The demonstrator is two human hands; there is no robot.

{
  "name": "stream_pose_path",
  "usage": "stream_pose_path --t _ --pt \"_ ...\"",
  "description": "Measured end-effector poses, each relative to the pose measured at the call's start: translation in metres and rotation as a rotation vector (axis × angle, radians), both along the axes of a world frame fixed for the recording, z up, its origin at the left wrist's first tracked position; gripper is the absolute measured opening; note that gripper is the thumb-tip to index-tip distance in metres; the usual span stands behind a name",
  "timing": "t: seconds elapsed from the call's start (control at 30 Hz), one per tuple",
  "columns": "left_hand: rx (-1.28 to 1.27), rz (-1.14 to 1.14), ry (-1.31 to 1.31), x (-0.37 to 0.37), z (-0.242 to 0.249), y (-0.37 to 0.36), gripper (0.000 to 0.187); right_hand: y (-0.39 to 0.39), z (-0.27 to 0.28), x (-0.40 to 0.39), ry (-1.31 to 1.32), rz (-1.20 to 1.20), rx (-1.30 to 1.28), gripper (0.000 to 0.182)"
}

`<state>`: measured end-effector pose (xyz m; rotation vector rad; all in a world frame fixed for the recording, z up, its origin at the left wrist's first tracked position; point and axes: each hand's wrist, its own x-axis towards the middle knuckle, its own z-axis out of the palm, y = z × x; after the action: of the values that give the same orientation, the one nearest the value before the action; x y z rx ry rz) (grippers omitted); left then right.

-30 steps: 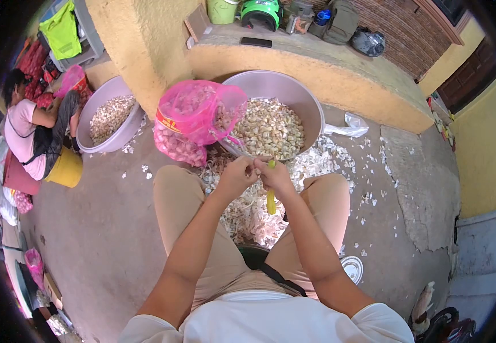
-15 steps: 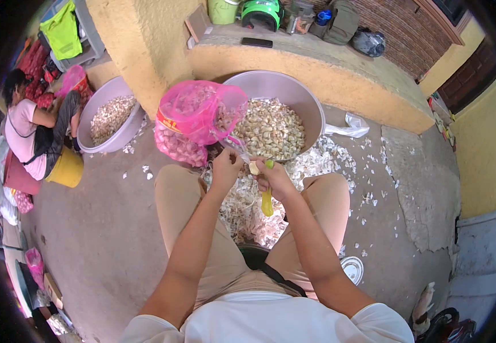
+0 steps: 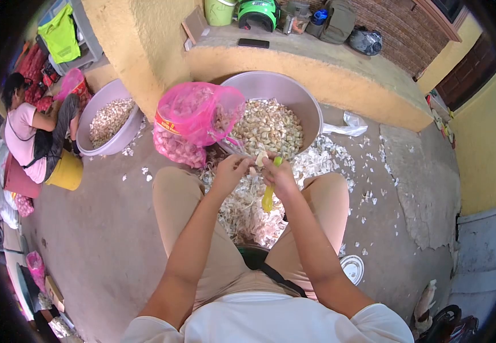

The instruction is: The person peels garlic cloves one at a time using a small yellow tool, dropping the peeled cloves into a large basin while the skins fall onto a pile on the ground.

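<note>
In my right hand (image 3: 282, 178), the fingers are wrapped round a slim yellow-handled tool (image 3: 267, 200), whose working end is hidden. A pale garlic clove (image 3: 260, 159) shows at that hand's thumb and fingertips. Close on its left is my left hand (image 3: 232, 173), fingers apart and stretched toward the clove. Beneath both hands, between my knees, lies a heap of papery garlic skins (image 3: 239, 208). Just beyond stands a large lilac basin (image 3: 311, 106) of garlic cloves (image 3: 271, 126). A pink mesh bag (image 3: 179, 143) of garlic leans at the basin's left side.
Scattered skins (image 3: 316, 163) cover the floor to the right. A person (image 3: 28, 128) sits on a yellow bucket (image 3: 65, 174) at left, near another lilac basin (image 3: 108, 147). The raised ledge (image 3: 316, 63) bears a phone (image 3: 254, 43), a green helmet (image 3: 258, 14) and a backpack (image 3: 340, 24).
My left fingers have loosened from a pinch and moved slightly right, toward the clove. The clove and tool have shifted a little in my right hand; the view has moved slightly.
</note>
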<state>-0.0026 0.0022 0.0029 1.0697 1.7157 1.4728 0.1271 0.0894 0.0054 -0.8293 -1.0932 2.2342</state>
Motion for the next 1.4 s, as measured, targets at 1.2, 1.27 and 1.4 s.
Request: stream_pose_path --t 1.2,1.27,1.4 --pt "-0.001 0.068 0.142 -0.006 -0.051 0.015 0.009 -0.009 -0.010 -0.019 -0.483 0.014 0.453 0.030" --pt "0.037 0.136 0.237 -0.007 -0.042 0.014 0.011 -0.008 -0.009 -0.016 -0.425 0.086 0.396 0.028" --pt "-0.035 0.405 0.375 -0.027 -0.015 0.006 0.009 -0.002 -0.010 -0.007 -0.169 0.172 0.040 0.023"
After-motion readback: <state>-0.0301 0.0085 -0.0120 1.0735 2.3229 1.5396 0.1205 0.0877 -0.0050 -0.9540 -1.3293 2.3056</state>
